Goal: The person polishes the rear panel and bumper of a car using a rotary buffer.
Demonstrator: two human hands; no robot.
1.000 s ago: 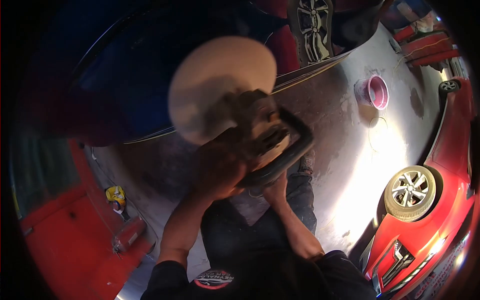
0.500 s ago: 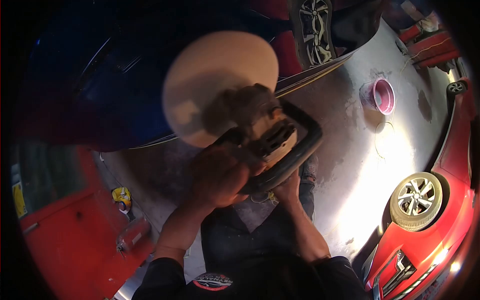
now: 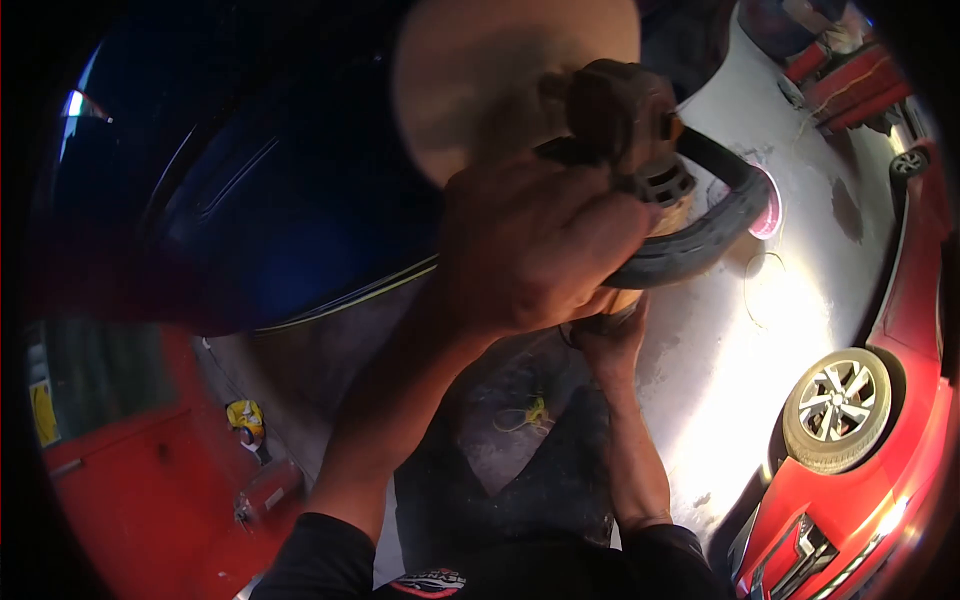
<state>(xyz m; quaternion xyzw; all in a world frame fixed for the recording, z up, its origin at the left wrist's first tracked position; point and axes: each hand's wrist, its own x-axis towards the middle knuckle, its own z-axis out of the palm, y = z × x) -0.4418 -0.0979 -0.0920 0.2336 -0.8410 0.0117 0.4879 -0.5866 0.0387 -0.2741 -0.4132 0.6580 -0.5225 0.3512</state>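
Observation:
A polisher [image 3: 640, 150] with a worn body, a black loop handle [image 3: 700, 245] and a large pale round pad [image 3: 500, 60] is held up against a dark, glossy car body [image 3: 270, 190]. My left hand [image 3: 540, 240] is closed around the near end of the loop handle, its knuckles facing me. Lower down, my right hand [image 3: 612, 345] grips the rear of the polisher; its fingers are partly hidden. The pad's upper edge runs out of view, and its face against the panel is hidden.
A red car [image 3: 860, 500] with a silver-spoked wheel [image 3: 838, 410] stands at right. Behind the loop handle shows a pink bucket [image 3: 768, 205]. A red door panel [image 3: 140, 480] is at left, near a yellow packet [image 3: 245, 418]. A thin cord [image 3: 765, 290] lies on the floor.
The polisher and both hands have moved up and to the right across the car body. The loop handle now overlaps the pink bucket. Both hands keep their grip.

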